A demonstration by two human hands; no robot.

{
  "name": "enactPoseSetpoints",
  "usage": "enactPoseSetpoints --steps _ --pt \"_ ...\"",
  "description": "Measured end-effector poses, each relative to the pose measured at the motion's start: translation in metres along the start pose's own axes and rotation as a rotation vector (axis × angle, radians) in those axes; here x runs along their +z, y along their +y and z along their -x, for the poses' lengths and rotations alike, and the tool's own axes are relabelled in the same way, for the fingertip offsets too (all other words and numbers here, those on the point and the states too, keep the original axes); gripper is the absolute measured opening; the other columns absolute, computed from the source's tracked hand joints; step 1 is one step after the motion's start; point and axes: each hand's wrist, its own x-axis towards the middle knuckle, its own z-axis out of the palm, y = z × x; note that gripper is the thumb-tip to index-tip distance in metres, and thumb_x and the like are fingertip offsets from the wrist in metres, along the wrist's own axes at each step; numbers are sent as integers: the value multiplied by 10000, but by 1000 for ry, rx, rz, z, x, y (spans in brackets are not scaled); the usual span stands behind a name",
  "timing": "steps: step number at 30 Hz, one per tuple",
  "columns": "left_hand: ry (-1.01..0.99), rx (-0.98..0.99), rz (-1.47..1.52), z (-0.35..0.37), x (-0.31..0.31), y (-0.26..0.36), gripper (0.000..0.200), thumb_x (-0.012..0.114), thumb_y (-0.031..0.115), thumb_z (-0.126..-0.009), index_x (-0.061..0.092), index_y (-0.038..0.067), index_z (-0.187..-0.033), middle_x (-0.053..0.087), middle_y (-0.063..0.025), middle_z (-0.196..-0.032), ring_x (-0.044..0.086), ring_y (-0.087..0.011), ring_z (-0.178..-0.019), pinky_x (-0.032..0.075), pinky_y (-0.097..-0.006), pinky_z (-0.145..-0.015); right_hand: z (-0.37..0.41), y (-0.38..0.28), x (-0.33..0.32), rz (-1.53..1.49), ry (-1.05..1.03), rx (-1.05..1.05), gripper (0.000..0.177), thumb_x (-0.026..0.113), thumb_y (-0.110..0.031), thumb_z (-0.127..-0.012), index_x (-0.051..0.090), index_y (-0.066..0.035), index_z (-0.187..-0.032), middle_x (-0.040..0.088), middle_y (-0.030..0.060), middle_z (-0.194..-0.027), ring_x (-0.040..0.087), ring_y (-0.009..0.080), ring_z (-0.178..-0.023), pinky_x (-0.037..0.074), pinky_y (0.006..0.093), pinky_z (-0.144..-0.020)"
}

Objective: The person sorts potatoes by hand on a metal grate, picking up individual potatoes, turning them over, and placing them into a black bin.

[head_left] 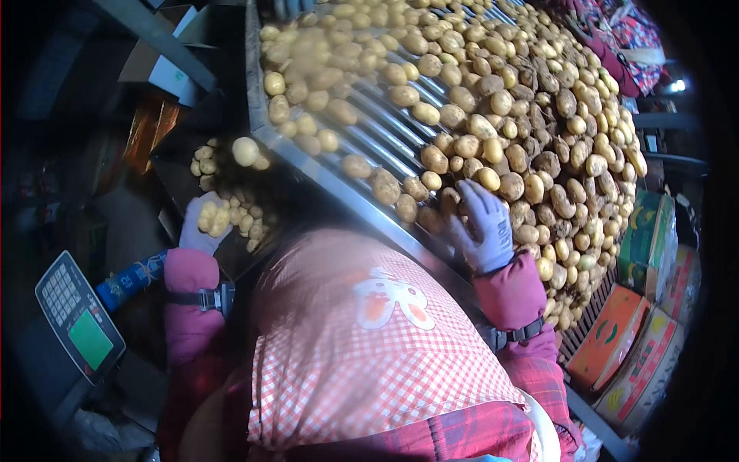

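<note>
My left hand (202,223), in a pale glove, is beside a dark box on the left. Its fingers are curled around a few small yellow potatoes (215,218). Below and beyond it, more potatoes (250,219) lie in the box. A larger pale potato (245,152) appears above the box. My right hand (485,229), also gloved, lies over the near edge of a slatted metal sorting table (381,115), with its fingers spread. Its fingertips reach soil-covered potatoes (450,202); I see nothing gripped in it.
A large heap of potatoes (570,146) covers the table's right side. Another person's sleeve (616,69) shows at the top right, and a blurred gloved hand (292,8) at the top. A scale display (80,317) stands left; cardboard boxes (608,336) sit right.
</note>
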Motion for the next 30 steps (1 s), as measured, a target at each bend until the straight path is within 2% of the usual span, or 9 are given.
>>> enactPoseSetpoints --steps 2,14,18,20,21,22,24,28,30 --pt "236 238 -561 -19 -24 -22 550 469 467 -912 453 80 -1302 502 -140 -1263 484 -280 -1168 412 -437 -943 19 -11 7 73 -113 143 602 652 -211 -724 450 -59 -1270 506 193 -1201 528 373 -1024 439 432 -863" --pt "-529 622 -476 -3 115 -10 334 457 224 -970 522 -8 -1201 616 -120 -1039 592 -183 -955 464 -297 -870 -51 -32 77 391 -339 125 648 637 -266 -752 376 -142 -1333 476 153 -1104 535 299 -943 490 403 -731" --pt "-558 560 -562 8 126 -12 389 411 268 -979 500 -21 -1224 618 -133 -1053 596 -187 -971 469 -302 -856 -106 -26 97 46 -210 262 668 666 -291 -790 352 -145 -1361 502 175 -1150 555 336 -990 478 405 -828" --pt "-562 532 -569 9 123 -5 387 414 270 -978 506 -18 -1219 621 -130 -1043 602 -187 -958 469 -303 -855 -114 -10 112 -528 -117 349 621 640 -304 -836 363 -138 -1367 513 183 -1191 534 322 -1087 451 393 -906" --pt "-539 508 -555 8 118 -4 387 414 272 -978 509 -17 -1217 622 -131 -1042 603 -188 -957 471 -304 -854 -121 -33 63 -575 -204 494 583 612 -335 -864 392 -117 -1358 515 178 -1223 522 308 -1116 425 381 -954" --pt "-518 482 -538 7 112 -6 387 415 274 -978 511 -17 -1214 622 -132 -1042 604 -190 -955 472 -305 -853 -109 -7 78 -430 72 396 531 683 -211 -820 486 -58 -1288 578 139 -1192 547 227 -1106 438 339 -918" --pt "-489 431 -523 1 101 -9 389 414 278 -978 514 -17 -1210 623 -134 -1041 606 -192 -952 474 -307 -851 -90 -23 17 -15 104 355 442 620 -248 -835 542 -51 -1224 593 184 -1143 553 319 -1098 438 363 -933" --pt "-477 386 -529 -7 88 -14 387 412 282 -979 520 -14 -1204 624 -134 -1039 608 -192 -946 477 -309 -847 -32 -9 30 587 -101 302 538 630 -359 -768 486 -115 -1224 436 221 -1293 396 391 -1228 333 490 -1002" --pt "-496 385 -509 -5 90 -15 377 427 276 -974 525 -12 -1197 622 -140 -1037 606 -192 -938 476 -311 -849 -34 -4 45 530 28 192 599 657 -328 -729 430 -101 -1235 408 248 -1291 427 439 -1156 374 516 -933"
